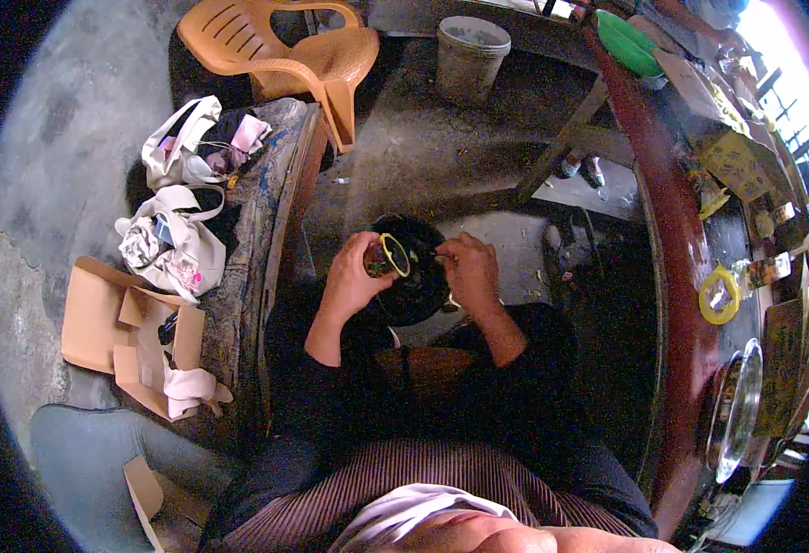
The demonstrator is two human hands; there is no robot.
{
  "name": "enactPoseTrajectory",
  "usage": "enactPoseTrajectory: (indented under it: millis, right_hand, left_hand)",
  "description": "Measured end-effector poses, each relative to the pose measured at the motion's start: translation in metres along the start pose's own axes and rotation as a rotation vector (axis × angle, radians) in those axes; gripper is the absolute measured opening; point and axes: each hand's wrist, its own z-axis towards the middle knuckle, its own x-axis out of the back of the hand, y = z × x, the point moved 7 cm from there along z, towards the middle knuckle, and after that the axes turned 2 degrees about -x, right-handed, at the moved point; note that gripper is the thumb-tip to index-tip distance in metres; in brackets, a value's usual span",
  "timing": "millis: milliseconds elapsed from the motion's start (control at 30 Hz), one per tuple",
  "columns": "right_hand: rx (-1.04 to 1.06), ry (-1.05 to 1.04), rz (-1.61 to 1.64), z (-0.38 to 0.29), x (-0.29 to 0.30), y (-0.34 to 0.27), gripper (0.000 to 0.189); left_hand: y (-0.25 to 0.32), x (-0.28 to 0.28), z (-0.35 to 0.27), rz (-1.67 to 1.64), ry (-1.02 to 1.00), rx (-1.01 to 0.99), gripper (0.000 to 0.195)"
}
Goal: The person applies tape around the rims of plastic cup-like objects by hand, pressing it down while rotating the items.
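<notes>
Tilted in my left hand (351, 280) is a small clear container with a yellow rim (396, 256); its mouth faces right, and some green shows through its side. My right hand (472, 271) pinches a thin object (444, 254), perhaps a utensil handle, close to the container's mouth. The pinched object is too small to identify. Between and below both hands stands a round black bucket or basin (414, 301) on the floor. Its contents are too dark to make out.
On the left, a worn wooden table (255, 221) bears two cloth bags (183, 231) and an open cardboard box (93, 318). An orange plastic chair (328, 55) and a white bucket (473, 59) stand ahead. The red-edged table (632, 110) at right holds a green basin (627, 43).
</notes>
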Motion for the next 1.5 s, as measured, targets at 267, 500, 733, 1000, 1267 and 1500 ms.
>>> enactPoseTrajectory:
  millis: [267,500,733,1000,1267,1500]
  right_hand:
    - [0.041,-0.117,0.207,-0.002,-0.013,0.003,0.016]
    - [-0.148,-0.109,0.491,0.002,-0.008,0.014,0.018]
    - [-0.025,-0.137,0.49,-0.007,0.002,-0.026,0.017]
    - [0.148,-0.096,0.395,-0.021,0.009,-0.051,0.012]
    - [0.043,-0.083,0.384,-0.023,0.004,-0.047,0.013]
    - [-0.004,-0.118,0.509,-0.019,0.006,-0.044,0.013]
  left_hand:
    - [0.014,0.008,0.001,0.168,0.044,-0.057,0.055]
    - [0.005,0.011,0.003,0.143,0.127,-0.077,0.061]
    - [0.018,0.021,0.003,0.372,0.288,-0.125,0.07]
    - [0.026,0.018,0.004,0.536,0.266,-0.173,0.066]
    - [0.02,0.013,0.003,0.57,0.313,-0.182,0.056]
    - [0.023,0.015,0.002,0.569,0.323,-0.182,0.046]
